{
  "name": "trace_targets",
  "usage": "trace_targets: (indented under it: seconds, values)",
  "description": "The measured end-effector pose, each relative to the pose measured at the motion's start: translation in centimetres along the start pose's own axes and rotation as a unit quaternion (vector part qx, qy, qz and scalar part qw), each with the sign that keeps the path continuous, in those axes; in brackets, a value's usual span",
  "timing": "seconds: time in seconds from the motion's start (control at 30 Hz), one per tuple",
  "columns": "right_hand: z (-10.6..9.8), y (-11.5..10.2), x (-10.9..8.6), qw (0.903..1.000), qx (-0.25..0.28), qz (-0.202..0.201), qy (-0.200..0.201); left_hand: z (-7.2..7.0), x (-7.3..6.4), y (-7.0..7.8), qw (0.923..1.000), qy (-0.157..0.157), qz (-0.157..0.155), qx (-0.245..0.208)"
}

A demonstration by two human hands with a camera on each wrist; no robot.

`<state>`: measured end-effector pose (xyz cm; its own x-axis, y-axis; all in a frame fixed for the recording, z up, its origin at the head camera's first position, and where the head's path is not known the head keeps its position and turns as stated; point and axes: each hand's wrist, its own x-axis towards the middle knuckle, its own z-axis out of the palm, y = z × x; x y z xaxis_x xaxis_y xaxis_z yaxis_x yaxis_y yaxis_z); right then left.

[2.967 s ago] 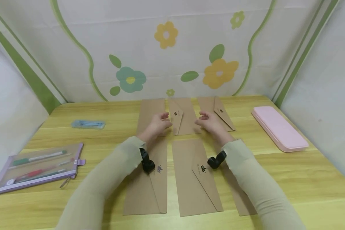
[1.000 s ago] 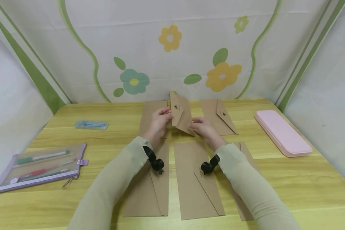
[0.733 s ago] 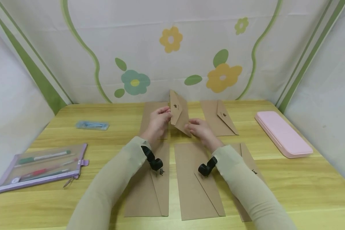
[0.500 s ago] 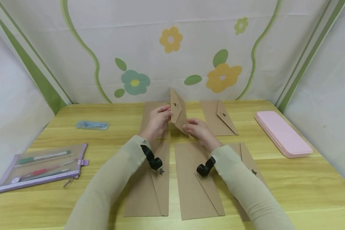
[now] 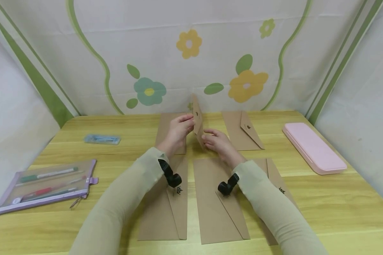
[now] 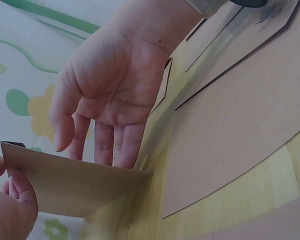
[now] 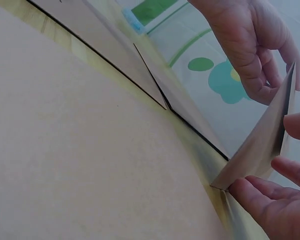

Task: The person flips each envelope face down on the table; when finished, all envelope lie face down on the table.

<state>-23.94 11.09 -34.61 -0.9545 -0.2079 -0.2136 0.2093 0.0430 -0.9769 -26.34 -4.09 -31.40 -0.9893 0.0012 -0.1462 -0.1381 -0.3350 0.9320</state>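
Note:
A kraft-brown envelope (image 5: 197, 110) with a small dark crown print stands tilted up, nearly edge-on, at the middle of the back row. My left hand (image 5: 176, 131) pinches its left edge, the thumb on one face and fingers on the other, as the right wrist view also shows. On the other side, my right hand (image 5: 218, 143) rests its fingers against the lower edge, fairly straight in the left wrist view, the thumb apart from them. Matching envelopes lie flat either side: one at back left (image 5: 166, 124), partly covered by the left hand, and one at back right (image 5: 242, 136).
In front lie more envelopes: left (image 5: 159, 219), middle (image 5: 215, 216) and right (image 5: 277, 177), partly under my forearms. A clear zip pouch of pens (image 5: 51, 184) and a small blue case (image 5: 102, 139) sit left; a pink case (image 5: 314, 147) sits right. A flowered curtain (image 5: 115, 35) rises behind.
The middle back envelope lay flat, with both hands apart from it. It has since been lifted and turned more upright, its face now narrow, while my right hand moved slightly left with it.

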Motion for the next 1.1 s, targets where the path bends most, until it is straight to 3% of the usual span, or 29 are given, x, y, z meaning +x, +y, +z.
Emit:
trace_targets:
  seconds: [0.63,0.8,0.97,1.1]
  values:
    - [0.3,-0.7,-0.1,0.9949,0.092,-0.041,-0.008,1.0,-0.3,-0.6,0.9996,-0.023,0.016,0.002]
    - [0.4,-1.0,-0.4,0.9935,0.100,-0.053,0.001,1.2,-0.4,-0.7,0.9996,-0.026,0.011,-0.002]
    - [0.6,-1.5,-0.6,0.9913,0.096,-0.090,-0.007,1.4,-0.4,-0.7,0.9996,-0.026,0.010,-0.005]
    - [0.9,-1.9,-0.7,0.9919,0.068,-0.107,-0.004,1.4,-0.2,-0.8,0.9996,-0.024,0.009,-0.008]
